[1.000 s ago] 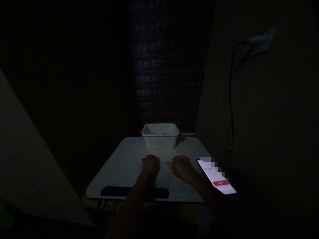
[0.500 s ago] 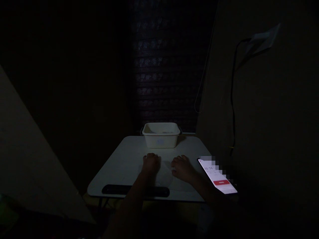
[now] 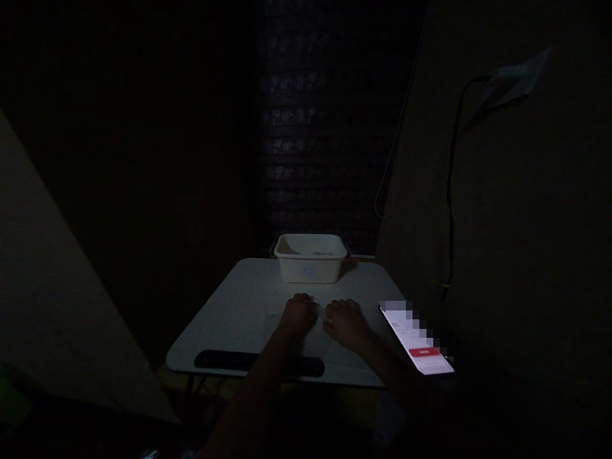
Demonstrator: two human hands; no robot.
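Left hand and right hand, curled, side by side with a gap between! Too dim for us to tell whether either grips. A faint clear sheet lies between our forearms on the table; light, even pressure should suit us.

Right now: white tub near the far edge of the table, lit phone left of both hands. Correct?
Wrong side: the head view shows the lit phone right of both left hand and right hand. White tub near the far edge of the table: correct.
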